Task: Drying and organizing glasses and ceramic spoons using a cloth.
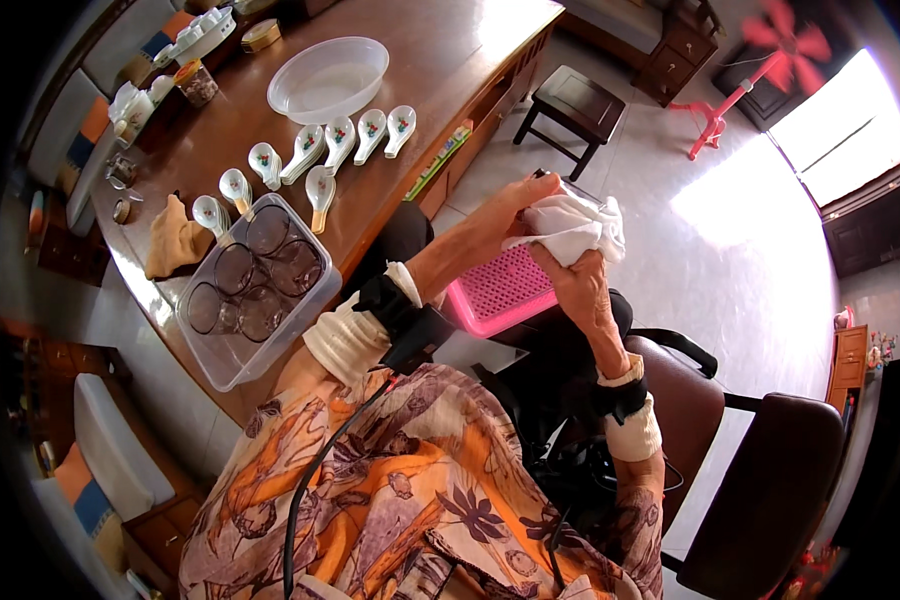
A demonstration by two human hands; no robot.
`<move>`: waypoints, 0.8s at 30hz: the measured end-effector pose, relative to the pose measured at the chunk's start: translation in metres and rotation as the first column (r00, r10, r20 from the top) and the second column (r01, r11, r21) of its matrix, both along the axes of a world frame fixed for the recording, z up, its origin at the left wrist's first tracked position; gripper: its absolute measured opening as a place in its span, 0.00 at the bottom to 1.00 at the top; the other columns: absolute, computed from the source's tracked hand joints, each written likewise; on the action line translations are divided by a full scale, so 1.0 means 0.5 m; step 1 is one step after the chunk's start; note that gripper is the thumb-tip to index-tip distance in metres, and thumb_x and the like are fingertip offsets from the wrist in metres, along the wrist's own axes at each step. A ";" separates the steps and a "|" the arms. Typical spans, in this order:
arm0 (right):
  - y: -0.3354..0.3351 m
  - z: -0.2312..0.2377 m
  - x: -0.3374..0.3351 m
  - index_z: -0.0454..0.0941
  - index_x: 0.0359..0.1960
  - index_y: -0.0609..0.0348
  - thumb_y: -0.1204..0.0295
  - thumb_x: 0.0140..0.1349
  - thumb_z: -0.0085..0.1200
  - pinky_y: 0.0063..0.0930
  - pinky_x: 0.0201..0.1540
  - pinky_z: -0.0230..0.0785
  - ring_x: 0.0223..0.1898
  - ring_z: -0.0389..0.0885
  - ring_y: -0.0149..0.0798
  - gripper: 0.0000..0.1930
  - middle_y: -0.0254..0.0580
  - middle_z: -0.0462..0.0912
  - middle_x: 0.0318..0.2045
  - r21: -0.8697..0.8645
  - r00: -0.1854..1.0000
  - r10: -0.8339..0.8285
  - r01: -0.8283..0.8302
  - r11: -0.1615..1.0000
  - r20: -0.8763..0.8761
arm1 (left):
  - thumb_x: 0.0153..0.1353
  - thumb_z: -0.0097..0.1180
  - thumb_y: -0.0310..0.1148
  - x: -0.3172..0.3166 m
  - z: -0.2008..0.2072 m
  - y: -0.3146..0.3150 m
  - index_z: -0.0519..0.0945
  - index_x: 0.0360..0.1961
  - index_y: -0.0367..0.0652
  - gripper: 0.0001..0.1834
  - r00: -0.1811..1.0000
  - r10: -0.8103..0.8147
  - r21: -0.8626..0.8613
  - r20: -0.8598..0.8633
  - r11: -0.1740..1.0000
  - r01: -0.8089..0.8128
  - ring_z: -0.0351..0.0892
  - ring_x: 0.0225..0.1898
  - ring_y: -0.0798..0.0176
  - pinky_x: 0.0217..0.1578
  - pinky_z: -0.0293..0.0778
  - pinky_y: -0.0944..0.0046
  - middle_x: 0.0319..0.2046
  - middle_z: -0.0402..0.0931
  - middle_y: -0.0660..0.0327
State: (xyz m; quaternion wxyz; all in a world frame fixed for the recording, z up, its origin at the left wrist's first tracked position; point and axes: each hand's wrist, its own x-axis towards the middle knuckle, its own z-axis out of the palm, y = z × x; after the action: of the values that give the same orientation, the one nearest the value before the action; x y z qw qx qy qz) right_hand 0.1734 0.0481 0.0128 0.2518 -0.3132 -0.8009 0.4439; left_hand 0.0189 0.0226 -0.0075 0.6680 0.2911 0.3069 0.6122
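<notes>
Over my lap, a white cloth (576,226) is bunched between my two hands. My left hand (510,212) is closed round the far side of the bundle, where the dark see-through edge of a drinking glass (582,193) shows; the cloth hides most of it. Gripping the cloth from the near right is my right hand (578,287), its fingers partly buried in the folds. Directly beneath them a pink perforated plastic basket (505,290) rests on my lap. To the left, at the table's edge, a clear plastic box (225,368) holds several tinted glasses (260,312).
On the wooden table (435,60) lie several patterned spoons (310,145), a clear oval basin (288,85), a folded brown cloth (173,240) and a jar (195,82). A dark stool (578,103) and a red fan (715,120) stand beyond. A brown chair (770,490) is at right.
</notes>
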 end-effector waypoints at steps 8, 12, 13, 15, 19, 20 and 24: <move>0.003 0.004 -0.002 0.74 0.43 0.63 0.73 0.52 0.58 0.37 0.45 0.68 0.41 0.77 0.48 0.16 0.49 0.78 0.40 0.409 0.961 0.194 -0.260 0.875 0.194 | 0.56 0.54 0.50 -0.011 -0.012 0.004 0.68 0.45 0.39 0.26 0.994 0.014 -0.037 -0.105 0.999 -0.018 0.74 0.35 0.66 0.36 0.73 0.67 0.34 0.73 0.58; 0.011 -0.019 0.010 0.74 0.44 0.64 0.74 0.51 0.56 0.40 0.45 0.67 0.42 0.75 0.51 0.16 0.51 0.77 0.40 0.470 0.968 0.132 -0.220 0.855 0.213 | 0.55 0.54 0.50 -0.015 0.001 0.006 0.68 0.44 0.40 0.25 0.976 0.040 -0.035 -0.216 0.998 -0.049 0.74 0.32 0.67 0.32 0.71 0.68 0.33 0.72 0.58; 0.014 -0.024 0.011 0.74 0.44 0.64 0.75 0.51 0.55 0.40 0.46 0.67 0.42 0.75 0.51 0.16 0.52 0.77 0.40 0.480 0.970 0.121 -0.209 0.852 0.209 | 0.56 0.53 0.50 -0.015 0.012 0.001 0.68 0.43 0.40 0.25 0.982 0.043 -0.064 -0.185 0.996 -0.056 0.73 0.31 0.67 0.30 0.71 0.68 0.33 0.72 0.58; 0.020 -0.034 0.016 0.73 0.44 0.64 0.75 0.51 0.55 0.41 0.46 0.66 0.43 0.74 0.53 0.17 0.53 0.76 0.40 0.492 0.975 0.096 -0.185 0.851 0.200 | 0.56 0.53 0.50 -0.015 0.017 -0.002 0.68 0.42 0.40 0.24 0.987 0.046 -0.094 -0.153 0.994 -0.061 0.73 0.29 0.67 0.29 0.70 0.68 0.32 0.72 0.58; 0.025 -0.052 0.030 0.73 0.44 0.64 0.76 0.50 0.53 0.44 0.47 0.65 0.44 0.73 0.56 0.17 0.55 0.76 0.41 0.502 0.982 0.048 -0.137 0.854 0.185 | 0.57 0.52 0.49 -0.016 0.015 -0.006 0.69 0.39 0.39 0.22 0.990 0.067 -0.128 -0.121 0.988 -0.082 0.74 0.26 0.66 0.26 0.71 0.67 0.30 0.73 0.59; 0.026 -0.057 0.031 0.73 0.44 0.65 0.76 0.50 0.52 0.44 0.47 0.65 0.44 0.73 0.57 0.17 0.55 0.75 0.41 0.507 0.982 0.046 -0.135 0.851 0.184 | 0.58 0.51 0.49 -0.017 0.015 -0.008 0.70 0.38 0.39 0.22 0.994 0.078 -0.161 -0.075 0.983 -0.090 0.74 0.25 0.65 0.25 0.71 0.66 0.29 0.73 0.59; 0.025 -0.050 0.035 0.73 0.43 0.62 0.77 0.49 0.53 0.44 0.51 0.63 0.47 0.71 0.55 0.17 0.53 0.74 0.42 0.575 0.991 0.009 -0.085 0.814 0.134 | 0.59 0.51 0.49 -0.020 0.011 -0.015 0.76 0.39 0.36 0.24 0.992 0.126 -0.241 -0.026 0.962 -0.128 0.76 0.34 0.61 0.33 0.72 0.61 0.32 0.76 0.55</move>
State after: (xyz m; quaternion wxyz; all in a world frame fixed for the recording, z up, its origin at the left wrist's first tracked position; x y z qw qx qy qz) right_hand 0.1909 0.0604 -0.0121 0.2737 -0.2290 -0.9195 0.1648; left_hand 0.0087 0.0153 -0.0019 0.6563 0.1901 0.4009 0.6103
